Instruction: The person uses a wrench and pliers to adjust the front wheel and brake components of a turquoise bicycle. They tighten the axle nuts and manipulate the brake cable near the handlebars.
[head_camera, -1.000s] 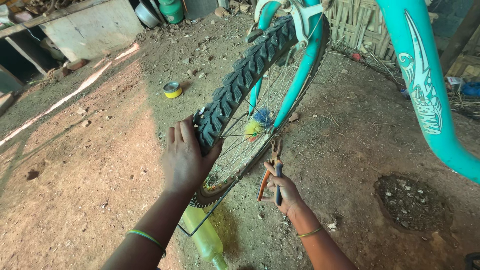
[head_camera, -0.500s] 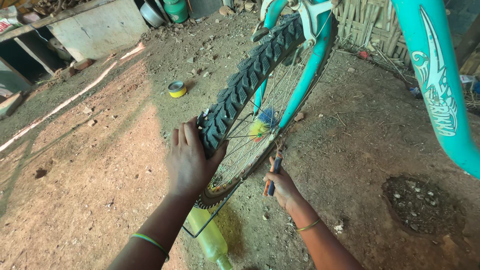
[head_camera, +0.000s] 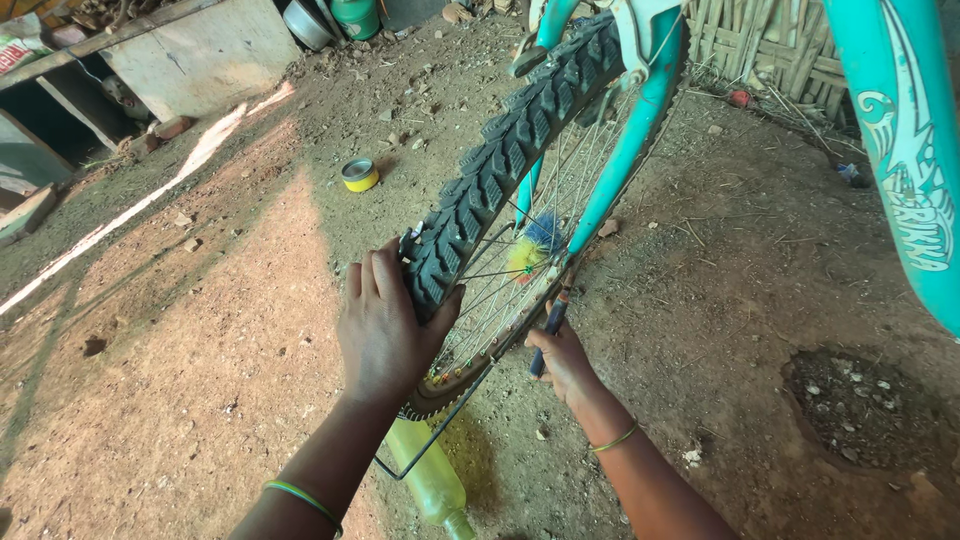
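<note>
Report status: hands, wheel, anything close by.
Left hand flat on knobby tyre, gripping tread. Right hand holds a blue-handled tool at the spokes. Yellowish bottle lies on dirt under the wheel; small yellow tin sits apart.

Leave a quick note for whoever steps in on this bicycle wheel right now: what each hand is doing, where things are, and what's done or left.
Left hand: palm pressed on the black knobbly rubber tyre, gripping its tread.
Right hand: holds a blue-handled hand tool against the wheel near the spokes; its tip is too small to identify.
The wheel sits in the turquoise bicycle fork, raised off the dirt ground.
A yellow plastic bottle lies below the wheel; a small yellow round tin sits further off.
Done: tyre is on the rim.
Left: cannot tell how far the tool work has gone.
</note>
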